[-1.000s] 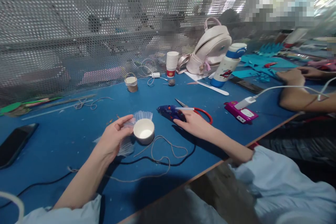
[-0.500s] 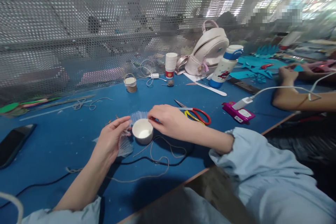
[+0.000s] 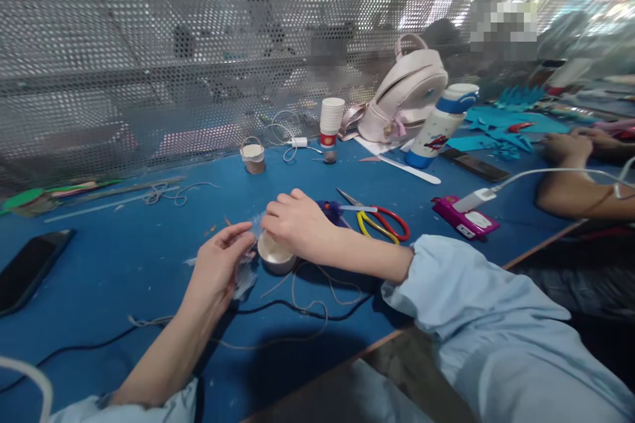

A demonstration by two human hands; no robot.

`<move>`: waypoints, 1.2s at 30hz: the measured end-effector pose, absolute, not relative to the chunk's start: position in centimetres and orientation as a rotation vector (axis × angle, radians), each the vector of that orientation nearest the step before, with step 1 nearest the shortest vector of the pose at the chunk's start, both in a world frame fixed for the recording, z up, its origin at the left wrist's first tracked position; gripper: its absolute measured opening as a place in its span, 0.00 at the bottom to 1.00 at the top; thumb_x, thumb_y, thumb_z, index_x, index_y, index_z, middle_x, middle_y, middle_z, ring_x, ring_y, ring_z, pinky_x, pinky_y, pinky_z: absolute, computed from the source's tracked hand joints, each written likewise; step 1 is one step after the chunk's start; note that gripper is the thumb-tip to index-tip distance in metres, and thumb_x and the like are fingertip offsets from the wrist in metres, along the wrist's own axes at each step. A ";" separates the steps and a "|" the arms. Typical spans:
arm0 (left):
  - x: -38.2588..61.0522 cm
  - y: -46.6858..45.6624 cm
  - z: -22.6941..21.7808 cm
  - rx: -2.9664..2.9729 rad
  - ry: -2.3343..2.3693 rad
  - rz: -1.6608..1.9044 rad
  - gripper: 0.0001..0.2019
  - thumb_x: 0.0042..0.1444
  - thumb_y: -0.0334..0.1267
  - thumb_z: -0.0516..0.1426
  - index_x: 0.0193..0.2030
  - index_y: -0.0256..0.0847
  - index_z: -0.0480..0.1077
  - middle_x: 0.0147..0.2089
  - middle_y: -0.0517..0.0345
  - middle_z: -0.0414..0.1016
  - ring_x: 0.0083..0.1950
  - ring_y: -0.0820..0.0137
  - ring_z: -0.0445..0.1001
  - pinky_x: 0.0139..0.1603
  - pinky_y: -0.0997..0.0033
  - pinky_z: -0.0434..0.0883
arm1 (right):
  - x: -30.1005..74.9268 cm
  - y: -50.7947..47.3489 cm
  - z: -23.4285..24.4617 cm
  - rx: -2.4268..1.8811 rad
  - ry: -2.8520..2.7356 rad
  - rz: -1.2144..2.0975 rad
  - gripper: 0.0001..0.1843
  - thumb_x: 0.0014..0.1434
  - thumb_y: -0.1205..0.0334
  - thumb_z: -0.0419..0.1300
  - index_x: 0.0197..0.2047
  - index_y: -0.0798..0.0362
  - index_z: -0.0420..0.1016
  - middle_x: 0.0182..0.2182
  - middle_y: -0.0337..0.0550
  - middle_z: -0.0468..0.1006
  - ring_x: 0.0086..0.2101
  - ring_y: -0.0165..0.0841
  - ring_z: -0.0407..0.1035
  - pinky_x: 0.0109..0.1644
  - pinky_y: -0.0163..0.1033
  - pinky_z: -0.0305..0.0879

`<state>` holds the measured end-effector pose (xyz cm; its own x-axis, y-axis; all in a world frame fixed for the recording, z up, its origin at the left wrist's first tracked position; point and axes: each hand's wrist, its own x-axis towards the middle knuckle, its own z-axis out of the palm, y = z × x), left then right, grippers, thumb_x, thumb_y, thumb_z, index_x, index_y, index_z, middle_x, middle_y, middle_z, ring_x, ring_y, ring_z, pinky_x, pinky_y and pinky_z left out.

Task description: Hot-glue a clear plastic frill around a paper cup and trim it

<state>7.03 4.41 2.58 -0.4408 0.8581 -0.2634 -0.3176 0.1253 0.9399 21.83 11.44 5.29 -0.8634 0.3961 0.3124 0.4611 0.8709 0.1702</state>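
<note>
A small white paper cup (image 3: 276,258) stands on the blue table in front of me, with crinkled clear plastic film (image 3: 245,277) along its left and far sides. My left hand (image 3: 218,261) pinches the film just left of the cup's rim. Over the cup's far right rim lies my right hand (image 3: 297,223), its fingers curled down toward the film and hiding part of the opening. What its fingertips grip is hidden. Behind my right wrist a dark blue glue gun (image 3: 331,211) partly shows, beside red-and-yellow-handled scissors (image 3: 381,223). Loose string (image 3: 325,320) trails near the cup.
A black cable (image 3: 282,304) crosses the front. A phone (image 3: 32,271) lies left. Farther back are a small cup with a string handle (image 3: 253,158), stacked cups (image 3: 331,120), a backpack (image 3: 407,96), a bottle (image 3: 441,125) and a purple power strip (image 3: 464,218). Another person's arm (image 3: 570,178) rests right.
My right hand has moved left over the cup's rim, covering more of the opening. The glue gun now shows behind it. My left hand keeps its pinch, and the view has shifted slightly.
</note>
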 end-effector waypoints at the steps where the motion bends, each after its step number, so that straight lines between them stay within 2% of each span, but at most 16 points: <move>1: 7.1 4.4 2.7 0.570 1.423 1.510 0.27 0.21 0.38 0.73 0.34 0.33 0.75 0.24 0.61 0.77 0.24 0.76 0.71 0.28 0.76 0.68 | 21.8 11.5 5.2 -0.647 -2.773 -0.350 0.09 0.66 0.65 0.54 0.38 0.56 0.76 0.32 0.46 0.76 0.37 0.38 0.62 0.36 0.43 0.44; 15: 7.3 4.3 1.9 0.603 1.435 1.525 0.23 0.27 0.35 0.71 0.35 0.35 0.74 0.22 0.63 0.74 0.23 0.75 0.70 0.28 0.74 0.66 | 21.7 11.7 4.6 -0.618 -2.730 -0.341 0.09 0.66 0.64 0.56 0.37 0.56 0.76 0.32 0.45 0.76 0.35 0.37 0.61 0.36 0.43 0.43; 36: 7.5 4.1 1.8 0.670 1.497 1.511 0.23 0.31 0.37 0.70 0.38 0.35 0.73 0.24 0.63 0.74 0.23 0.76 0.69 0.29 0.74 0.66 | 21.3 12.2 4.7 -0.569 -2.804 -0.359 0.11 0.65 0.67 0.55 0.33 0.57 0.76 0.30 0.47 0.74 0.37 0.37 0.62 0.39 0.44 0.46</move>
